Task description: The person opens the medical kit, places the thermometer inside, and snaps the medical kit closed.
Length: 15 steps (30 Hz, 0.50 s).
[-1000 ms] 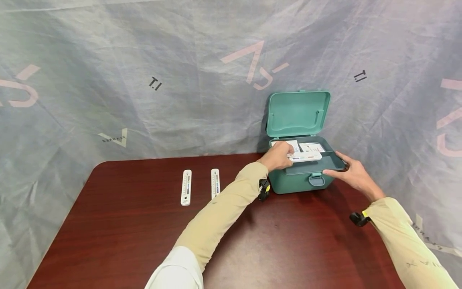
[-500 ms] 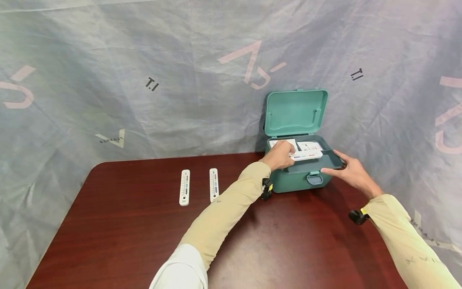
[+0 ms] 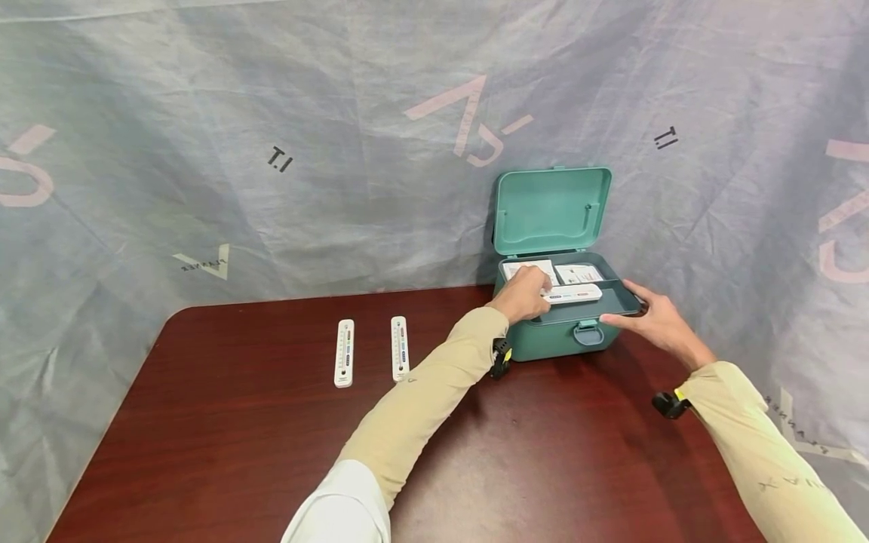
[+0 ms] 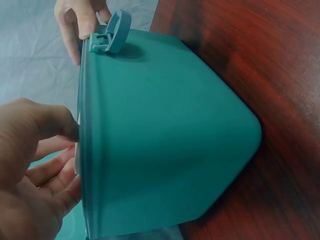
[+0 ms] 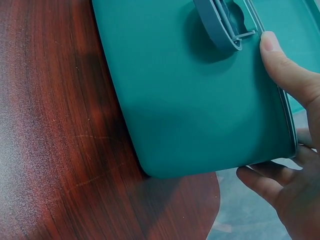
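My left hand [image 3: 523,294] reaches over the left side of a green storage box [image 3: 550,339] and pinches the left end of a white wall thermometer [image 3: 573,294]. The thermometer lies lengthwise over the front compartment of the box's inner tray. In the left wrist view only a sliver of white shows past the rim, by the curled fingers [image 4: 47,172]. My right hand [image 3: 658,324] grips the box's front right corner. Its thumb [image 5: 280,60] presses the rim near the latch, with the other fingers round the side.
The lid [image 3: 553,211] stands raised against a grey cloth backdrop [image 3: 339,151]. White printed packs [image 3: 579,274] fill the tray's rear compartments. Two more thermometers, a left one [image 3: 344,353] and a right one [image 3: 400,347], lie on the dark red table [image 3: 237,422], left of the box.
The thermometer in my left hand has sunk slightly toward the tray's front compartment. My right hand keeps its place on the box corner. The whole head view has drifted a little.
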Available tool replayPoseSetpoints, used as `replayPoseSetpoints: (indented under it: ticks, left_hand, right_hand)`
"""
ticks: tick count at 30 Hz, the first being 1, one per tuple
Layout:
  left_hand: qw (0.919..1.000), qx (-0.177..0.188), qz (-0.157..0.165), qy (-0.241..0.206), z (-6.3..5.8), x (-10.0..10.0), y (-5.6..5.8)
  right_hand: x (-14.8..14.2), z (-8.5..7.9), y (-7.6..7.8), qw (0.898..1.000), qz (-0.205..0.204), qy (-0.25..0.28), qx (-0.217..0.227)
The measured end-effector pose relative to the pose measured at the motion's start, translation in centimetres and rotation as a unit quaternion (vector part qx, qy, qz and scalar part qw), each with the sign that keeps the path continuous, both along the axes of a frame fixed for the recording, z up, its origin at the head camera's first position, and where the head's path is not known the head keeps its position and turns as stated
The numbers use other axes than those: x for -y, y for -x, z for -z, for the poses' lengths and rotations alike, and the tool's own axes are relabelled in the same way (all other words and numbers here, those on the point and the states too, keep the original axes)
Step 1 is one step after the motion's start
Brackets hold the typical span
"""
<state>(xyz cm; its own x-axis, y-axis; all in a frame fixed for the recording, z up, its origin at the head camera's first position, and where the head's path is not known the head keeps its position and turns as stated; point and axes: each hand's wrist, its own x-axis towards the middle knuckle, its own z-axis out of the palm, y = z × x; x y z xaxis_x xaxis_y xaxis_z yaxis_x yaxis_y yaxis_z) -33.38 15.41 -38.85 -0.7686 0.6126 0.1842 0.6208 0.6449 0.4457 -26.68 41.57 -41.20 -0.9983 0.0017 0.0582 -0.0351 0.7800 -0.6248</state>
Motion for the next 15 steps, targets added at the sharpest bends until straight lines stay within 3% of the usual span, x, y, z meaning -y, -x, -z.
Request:
replayPoseSetpoints:
  ticks: [4,9,15]
  left_hand:
    - [0.9999,-0.013,0.000,0.002,0.25,-0.26,-0.09]
    - [0.9983,-0.044,0.009,0.035,0.35,-0.45,-0.43]
    - [0.9967,-0.056,-0.005,0.059,0.65,-0.81,-0.95]
  right_hand:
    - [-0.06,0.12,-0.01,1.000,0.001,-0.004,-0.006]
    - [-0.13,0.30,0.11,1.000,-0.004,0.001,-0.014]
    - [-0.06,0.27,0.10,1.000,0.004,-0.001,-0.006]
